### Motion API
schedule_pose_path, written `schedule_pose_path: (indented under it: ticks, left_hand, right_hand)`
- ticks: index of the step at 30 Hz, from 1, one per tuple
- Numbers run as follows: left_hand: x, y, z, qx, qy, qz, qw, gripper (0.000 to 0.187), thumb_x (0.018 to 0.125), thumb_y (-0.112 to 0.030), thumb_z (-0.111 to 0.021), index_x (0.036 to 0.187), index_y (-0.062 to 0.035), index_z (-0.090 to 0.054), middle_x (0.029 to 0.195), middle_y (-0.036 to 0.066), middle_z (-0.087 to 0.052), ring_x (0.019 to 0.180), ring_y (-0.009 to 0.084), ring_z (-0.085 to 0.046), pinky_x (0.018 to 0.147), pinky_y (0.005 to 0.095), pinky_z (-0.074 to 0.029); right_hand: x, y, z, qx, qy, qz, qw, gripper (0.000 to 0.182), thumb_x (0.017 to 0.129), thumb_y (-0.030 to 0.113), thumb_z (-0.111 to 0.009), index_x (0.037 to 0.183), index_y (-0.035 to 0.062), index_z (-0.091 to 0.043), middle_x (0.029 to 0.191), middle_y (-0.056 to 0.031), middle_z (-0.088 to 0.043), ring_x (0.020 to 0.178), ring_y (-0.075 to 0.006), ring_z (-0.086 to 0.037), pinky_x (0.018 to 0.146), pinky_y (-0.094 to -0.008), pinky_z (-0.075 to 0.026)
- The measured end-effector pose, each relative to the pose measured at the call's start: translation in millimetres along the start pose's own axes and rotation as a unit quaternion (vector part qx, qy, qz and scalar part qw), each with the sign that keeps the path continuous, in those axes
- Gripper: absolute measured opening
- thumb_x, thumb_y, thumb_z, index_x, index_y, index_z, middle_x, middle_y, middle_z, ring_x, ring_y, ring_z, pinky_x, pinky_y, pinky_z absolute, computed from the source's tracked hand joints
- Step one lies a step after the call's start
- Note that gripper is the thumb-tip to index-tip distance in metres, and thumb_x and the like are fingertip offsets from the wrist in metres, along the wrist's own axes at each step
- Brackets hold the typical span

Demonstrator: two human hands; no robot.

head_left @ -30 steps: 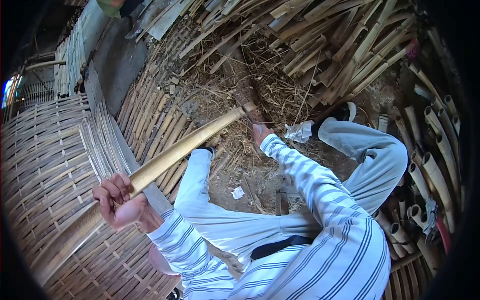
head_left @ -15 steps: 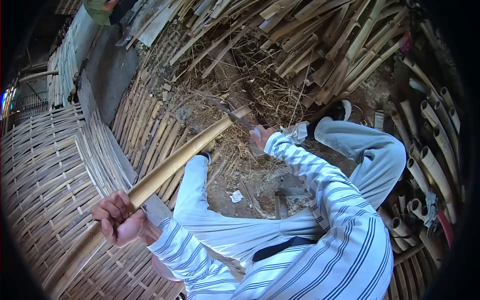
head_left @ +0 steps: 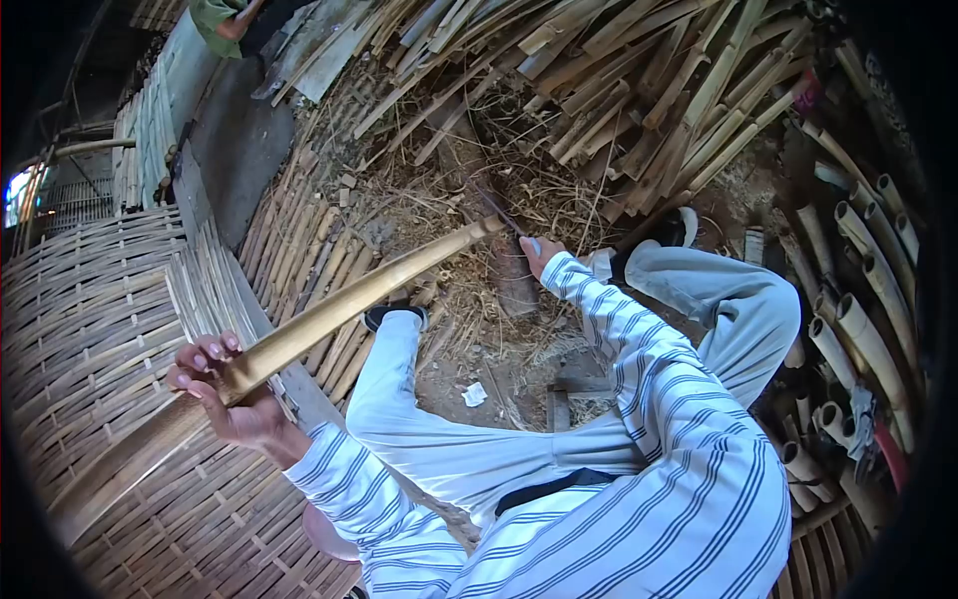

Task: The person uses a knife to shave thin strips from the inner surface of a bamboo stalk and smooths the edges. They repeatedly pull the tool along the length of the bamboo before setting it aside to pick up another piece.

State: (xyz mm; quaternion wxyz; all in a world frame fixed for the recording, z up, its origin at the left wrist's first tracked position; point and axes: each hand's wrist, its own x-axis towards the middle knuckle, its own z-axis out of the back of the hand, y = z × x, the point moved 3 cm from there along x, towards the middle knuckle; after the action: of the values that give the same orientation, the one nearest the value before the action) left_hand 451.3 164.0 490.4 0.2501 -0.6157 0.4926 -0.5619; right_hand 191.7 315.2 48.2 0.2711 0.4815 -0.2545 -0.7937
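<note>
A long split bamboo piece [head_left: 354,299], hollow face up, slants from the lower left to the middle of the view. My left hand [head_left: 238,394] supports it towards its lower part, fingers curled round the far edge and the thumb on the near side. At the upper end, my right hand [head_left: 542,256] is closed on the handle of a knife [head_left: 504,212]. Its dark, narrow blade points up and left, close against the bamboo's tip; whether it touches cannot be made out. Beneath that end lies a wooden log [head_left: 514,285] among shavings.
Split bamboo strips [head_left: 669,90] are heaped at the top right. Bamboo tubes [head_left: 863,329] stack along the right, near a red-handled tool [head_left: 886,449]. A woven bamboo mat [head_left: 110,349] covers the left. Another person's arm [head_left: 238,24] shows at the top left.
My left hand has shifted slightly left and up, its fingers looser round the bamboo. The knife has turned more upright, and my right hand has moved a little right.
</note>
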Motion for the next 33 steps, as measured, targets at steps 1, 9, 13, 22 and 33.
schedule_pose_path:
  ticks: [1, 9, 13, 22, 33]
  left_hand:
    - [0.2, -1.1, 4.1, 0.001, 0.005, -0.006, 1.0, 0.023, 0.083, -0.028, -0.068, 0.083, -0.0156, -0.049, 0.088, -0.001, -0.047, 0.079, 0.0168, -0.048, 0.078, 0.0342, -0.042]
    - [-17.7, -23.4, -25.9, 0.042, -0.024, 0.011, 0.999, 0.029, 0.085, -0.042, -0.061, 0.085, -0.0135, -0.054, 0.074, 0.0, -0.048, 0.067, 0.0164, -0.052, 0.075, 0.0381, -0.047]
    - [-19.0, -27.9, -37.6, 0.052, -0.049, -0.02, 0.997, 0.046, 0.089, -0.054, -0.05, 0.065, -0.0159, -0.04, 0.053, -0.004, -0.032, 0.047, 0.0084, -0.033, 0.048, 0.0243, -0.031]
    - [5.0, -14.6, -23.6, 0.062, -0.013, 0.014, 0.998, 0.048, 0.094, -0.028, -0.047, 0.054, -0.0193, -0.022, 0.046, -0.006, -0.019, 0.04, 0.0065, -0.019, 0.041, 0.0237, -0.02]
    - [18.3, -8.4, -15.9, 0.039, 0.058, -0.012, 0.997, 0.039, 0.093, -0.019, -0.041, 0.056, -0.0161, -0.028, 0.047, -0.003, -0.025, 0.041, 0.0088, -0.025, 0.044, 0.0245, -0.029]
  right_hand:
    - [-4.3, 14.0, 5.1, 0.004, -0.006, 0.013, 1.0, 0.068, 0.089, 0.062, -0.035, 0.119, 0.0049, -0.057, 0.109, -0.0298, -0.059, 0.106, -0.0446, -0.054, 0.092, -0.0479, -0.044]
    - [-83.5, 119.9, 21.4, 0.072, 0.048, 0.117, 0.989, 0.054, 0.094, 0.053, -0.036, 0.108, 0.0048, -0.056, 0.075, -0.0272, -0.062, 0.076, -0.0441, -0.063, 0.07, -0.0485, -0.051]
    - [-111.7, 141.0, 4.3, 0.072, 0.076, 0.216, 0.971, 0.052, 0.092, 0.054, -0.039, 0.113, 0.0096, -0.057, 0.084, -0.0291, -0.062, 0.086, -0.0442, -0.063, 0.078, -0.0483, -0.051]
    - [-43.6, 54.4, 19.2, -0.162, 0.128, 0.005, 0.978, 0.043, 0.097, 0.037, -0.028, 0.127, 0.0128, -0.049, 0.119, -0.022, -0.056, 0.107, -0.0417, -0.055, 0.092, -0.0474, -0.046]
    - [-27.6, 38.5, -26.1, -0.02, -0.032, -0.016, 0.999, 0.056, 0.094, 0.052, -0.03, 0.114, 0.0082, -0.058, 0.109, -0.0261, -0.059, 0.1, -0.0445, -0.056, 0.09, -0.049, -0.044]
